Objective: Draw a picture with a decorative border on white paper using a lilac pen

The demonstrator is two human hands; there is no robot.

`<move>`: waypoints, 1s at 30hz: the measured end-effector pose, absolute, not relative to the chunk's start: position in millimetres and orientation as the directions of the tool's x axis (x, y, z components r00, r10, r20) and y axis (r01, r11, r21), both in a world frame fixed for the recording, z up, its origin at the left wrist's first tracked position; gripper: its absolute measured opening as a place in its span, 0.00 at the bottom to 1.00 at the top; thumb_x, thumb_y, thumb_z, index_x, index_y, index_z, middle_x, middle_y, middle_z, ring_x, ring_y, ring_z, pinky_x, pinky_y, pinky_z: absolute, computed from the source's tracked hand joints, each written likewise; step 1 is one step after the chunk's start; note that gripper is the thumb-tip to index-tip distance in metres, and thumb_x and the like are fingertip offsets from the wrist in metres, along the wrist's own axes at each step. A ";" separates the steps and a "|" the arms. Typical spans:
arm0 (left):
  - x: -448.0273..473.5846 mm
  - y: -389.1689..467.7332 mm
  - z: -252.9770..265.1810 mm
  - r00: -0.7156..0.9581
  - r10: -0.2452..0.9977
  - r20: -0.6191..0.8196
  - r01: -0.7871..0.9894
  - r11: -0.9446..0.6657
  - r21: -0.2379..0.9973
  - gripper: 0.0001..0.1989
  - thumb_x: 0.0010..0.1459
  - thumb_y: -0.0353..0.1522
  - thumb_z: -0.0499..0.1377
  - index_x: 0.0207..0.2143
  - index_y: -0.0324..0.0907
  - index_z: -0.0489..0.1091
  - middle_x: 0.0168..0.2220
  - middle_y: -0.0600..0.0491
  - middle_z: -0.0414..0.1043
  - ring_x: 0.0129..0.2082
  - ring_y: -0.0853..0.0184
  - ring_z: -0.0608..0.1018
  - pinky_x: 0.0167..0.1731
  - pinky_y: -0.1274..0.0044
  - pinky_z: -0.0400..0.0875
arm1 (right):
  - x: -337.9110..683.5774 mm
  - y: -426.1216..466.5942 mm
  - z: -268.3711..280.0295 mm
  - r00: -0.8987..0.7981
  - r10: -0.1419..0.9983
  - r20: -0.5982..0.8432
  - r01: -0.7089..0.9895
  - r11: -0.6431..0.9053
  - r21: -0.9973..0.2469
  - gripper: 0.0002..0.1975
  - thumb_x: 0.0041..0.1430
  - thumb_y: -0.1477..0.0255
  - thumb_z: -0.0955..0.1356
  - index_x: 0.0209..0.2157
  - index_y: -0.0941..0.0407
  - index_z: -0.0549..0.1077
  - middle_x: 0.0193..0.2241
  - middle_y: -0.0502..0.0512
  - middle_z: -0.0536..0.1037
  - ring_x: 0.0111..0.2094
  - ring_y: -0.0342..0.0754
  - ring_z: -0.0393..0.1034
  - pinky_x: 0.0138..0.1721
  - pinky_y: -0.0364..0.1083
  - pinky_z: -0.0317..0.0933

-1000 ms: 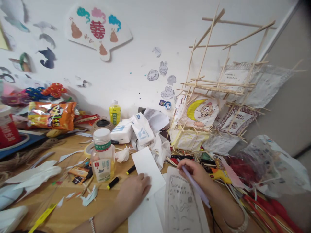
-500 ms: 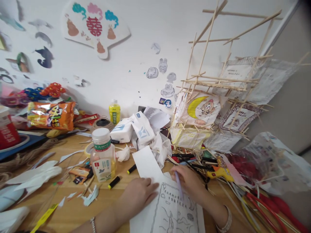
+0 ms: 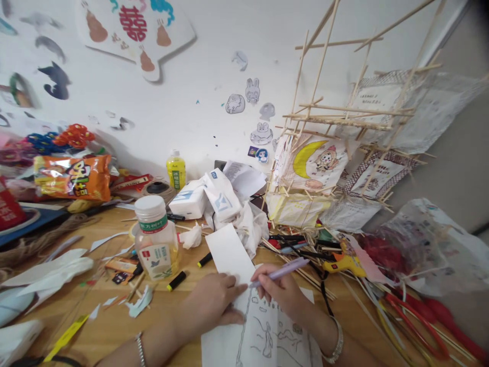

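Observation:
A sheet of paper (image 3: 280, 334) with a bordered line drawing and some handwriting lies on the table at the bottom centre. My right hand (image 3: 280, 293) pinches a light purple pen (image 3: 288, 268), its tip at the drawing's upper left corner and its shaft slanting up to the right. Flat on the sheet's left side rests my left hand (image 3: 214, 300), fingers stretched toward the pen tip, holding nothing. A blank white strip of paper (image 3: 229, 250) reaches out beyond both hands. Part of the handwriting is hidden behind my right hand.
Left of my hands stand a clear bottle (image 3: 155, 244) and a black marker cap (image 3: 176, 281). Tissue packs (image 3: 221, 191) lie behind. At right are a yellow glue gun (image 3: 346, 262), red-handled scissors (image 3: 416, 321) and a stick frame (image 3: 317, 117) with paper panels.
My right hand has moved left across the sheet, and the pen has swung from nearly upright to leaning right, its tip now at the upper left border. The view has shifted slightly.

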State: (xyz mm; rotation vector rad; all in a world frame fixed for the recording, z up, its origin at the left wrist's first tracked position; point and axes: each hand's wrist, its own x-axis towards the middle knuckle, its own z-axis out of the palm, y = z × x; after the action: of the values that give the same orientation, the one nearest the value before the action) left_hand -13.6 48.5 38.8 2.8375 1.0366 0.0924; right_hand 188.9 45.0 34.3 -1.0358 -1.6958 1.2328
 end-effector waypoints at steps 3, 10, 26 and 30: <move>-13.1 47.8 36.2 0.762 0.648 0.023 0.639 -0.757 0.135 0.25 0.57 0.50 0.58 0.49 0.43 0.69 0.35 0.48 0.72 0.33 0.55 0.76 0.29 0.72 0.65 | 184.3 44.3 22.3 -0.375 0.926 0.043 0.161 0.111 -0.981 0.12 0.53 0.61 0.68 0.29 0.55 0.65 0.17 0.46 0.70 0.16 0.39 0.59 0.19 0.39 0.54; -16.1 48.8 34.3 0.768 0.639 0.038 0.629 -0.764 0.144 0.24 0.58 0.50 0.57 0.47 0.42 0.69 0.34 0.48 0.72 0.33 0.56 0.75 0.29 0.73 0.65 | 174.2 46.8 5.1 -0.283 0.958 0.048 0.178 0.102 -0.979 0.19 0.54 0.56 0.66 0.22 0.53 0.58 0.13 0.43 0.65 0.13 0.38 0.55 0.15 0.38 0.49; -16.8 49.4 33.6 0.770 0.636 0.040 0.628 -0.768 0.127 0.19 0.58 0.44 0.60 0.47 0.43 0.70 0.34 0.49 0.70 0.34 0.57 0.74 0.30 0.73 0.64 | 175.3 43.8 3.6 -0.355 0.926 0.127 0.279 0.234 -0.931 0.19 0.59 0.58 0.64 0.21 0.54 0.60 0.14 0.44 0.63 0.16 0.40 0.56 0.20 0.40 0.52; -16.2 49.4 32.9 0.769 0.638 0.034 0.630 -0.766 0.127 0.18 0.58 0.43 0.61 0.45 0.43 0.70 0.34 0.49 0.70 0.34 0.57 0.75 0.30 0.73 0.64 | 175.1 44.5 2.0 -0.354 0.927 0.122 0.270 0.226 -0.936 0.19 0.58 0.58 0.64 0.20 0.54 0.60 0.15 0.44 0.63 0.16 0.40 0.56 0.20 0.40 0.52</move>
State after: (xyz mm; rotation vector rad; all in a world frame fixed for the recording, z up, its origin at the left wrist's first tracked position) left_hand -16.2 49.4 32.9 2.8530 1.0256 0.1145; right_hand 175.1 44.5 2.0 -1.1125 -1.7753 1.1464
